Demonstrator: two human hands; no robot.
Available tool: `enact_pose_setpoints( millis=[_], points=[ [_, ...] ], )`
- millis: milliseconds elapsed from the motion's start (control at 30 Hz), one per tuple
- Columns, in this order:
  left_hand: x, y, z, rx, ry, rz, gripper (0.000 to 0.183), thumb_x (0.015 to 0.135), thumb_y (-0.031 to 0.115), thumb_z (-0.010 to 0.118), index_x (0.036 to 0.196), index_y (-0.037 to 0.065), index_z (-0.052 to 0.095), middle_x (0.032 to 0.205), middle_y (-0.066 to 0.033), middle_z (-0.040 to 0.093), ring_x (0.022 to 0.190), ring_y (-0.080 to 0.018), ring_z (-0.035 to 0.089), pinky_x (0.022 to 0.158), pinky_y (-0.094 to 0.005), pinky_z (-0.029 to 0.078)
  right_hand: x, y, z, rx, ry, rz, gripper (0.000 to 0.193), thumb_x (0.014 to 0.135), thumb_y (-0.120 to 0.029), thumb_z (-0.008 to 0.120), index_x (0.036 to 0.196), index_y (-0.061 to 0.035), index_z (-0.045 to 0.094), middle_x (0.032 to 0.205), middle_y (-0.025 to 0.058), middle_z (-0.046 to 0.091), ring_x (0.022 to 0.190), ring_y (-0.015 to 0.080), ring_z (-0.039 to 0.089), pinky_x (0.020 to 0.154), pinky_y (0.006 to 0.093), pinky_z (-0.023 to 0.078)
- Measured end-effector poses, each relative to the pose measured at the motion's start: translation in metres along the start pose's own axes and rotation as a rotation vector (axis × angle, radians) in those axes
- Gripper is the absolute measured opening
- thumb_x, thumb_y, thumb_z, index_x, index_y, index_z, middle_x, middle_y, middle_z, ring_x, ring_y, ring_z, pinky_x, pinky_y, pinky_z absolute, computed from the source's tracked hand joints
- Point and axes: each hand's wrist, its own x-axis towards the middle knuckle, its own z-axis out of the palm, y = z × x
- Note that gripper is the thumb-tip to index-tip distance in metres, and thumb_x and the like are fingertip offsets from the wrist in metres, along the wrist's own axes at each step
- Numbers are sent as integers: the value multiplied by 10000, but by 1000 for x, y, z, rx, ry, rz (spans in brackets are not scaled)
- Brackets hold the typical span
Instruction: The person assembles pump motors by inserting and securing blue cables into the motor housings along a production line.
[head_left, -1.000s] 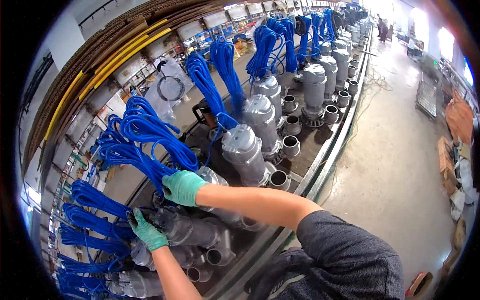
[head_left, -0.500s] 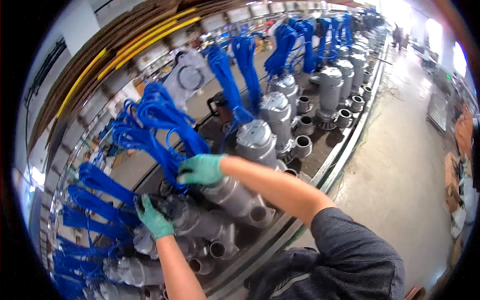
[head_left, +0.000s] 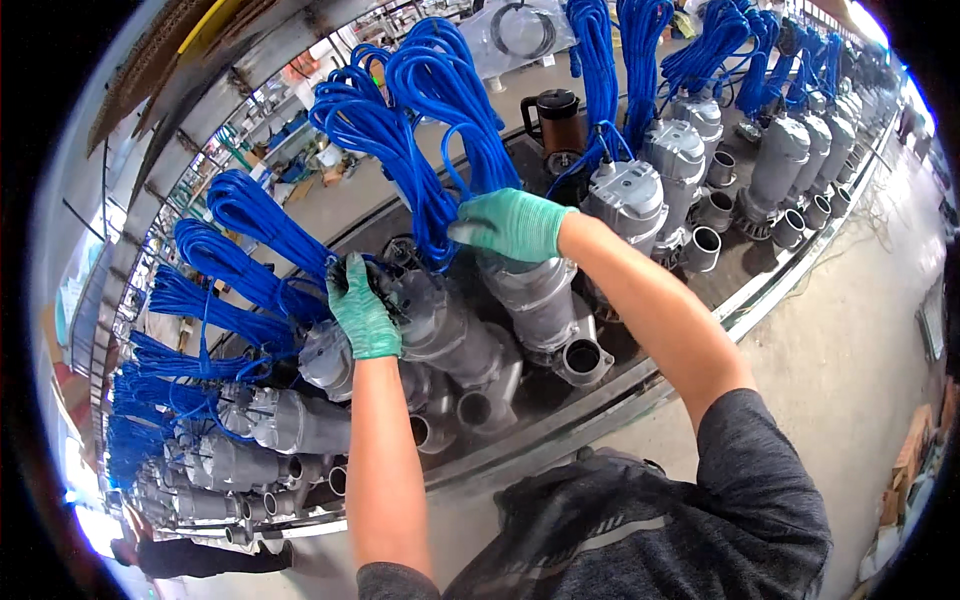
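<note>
Grey metal pumps stand close together, each with a coiled blue cable at its top. My right hand (head_left: 510, 224), in a green glove, lies over the top of one grey pump (head_left: 535, 300). Its fingers are bent around the base of a blue cable bundle (head_left: 452, 95), partly hidden by the hand. My left hand (head_left: 363, 308), also gloved and with dark-stained fingertips, is beside the top of the neighbouring pump (head_left: 450, 325). Its thumb and a finger point up, apart; the other fingers are partly hidden. Next to it slants another blue cable bundle (head_left: 265, 225).
More pumps (head_left: 780, 160) continue along the bench to the right and lower left (head_left: 300, 420). A brown and black jug (head_left: 560, 125) stands behind. The bench's metal edge (head_left: 540, 435) runs along the near side. Another person (head_left: 205, 556) is at the lower left.
The view has swung, so pumps and hands appear higher and farther right. Both hands stay at the pump tops, slightly farther apart. The person at lower left has come into view.
</note>
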Motion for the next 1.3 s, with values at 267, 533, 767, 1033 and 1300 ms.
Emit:
enact_pose_setpoints(
  millis=[267,533,767,1033,1300],
  points=[
    [-5,5,5,-31,-28,-36,173,983,219,700,914,122,574,653,13,561,481,-111,532,402,-260,396,-6,8,13,9,79,67,575,1006,-569,508,1158,-55,719,1066,254,697,1025,452,639,906,499,509],
    [3,0,-5,-87,-147,-74,185,983,211,702,901,123,561,650,10,563,474,-105,527,392,-249,389,-17,-24,35,-141,345,341,556,1004,-553,521,909,-34,696,868,241,689,853,450,657,741,508,522],
    [9,-5,-13,-178,-180,-21,176,1007,196,662,926,94,544,654,-6,577,466,-108,528,411,-260,419,-9,-65,63,-354,510,650,522,1023,-519,501,924,-47,700,835,208,703,818,415,678,729,509,532],
    [12,-15,-16,-244,-206,25,170,1009,191,663,985,67,549,728,21,585,508,-82,512,454,-239,406,4,-90,88,-572,682,970,545,1041,-540,441,897,-79,694,862,182,707,864,402,673,795,511,530],
    [13,-7,-22,-289,-240,-94,190,1021,198,637,1090,45,548,711,-8,562,491,-114,521,425,-267,425,2,-100,88,-433,729,1005,496,1048,-488,443,956,-84,715,881,216,716,900,438,675,818,513,522]
  ],
)
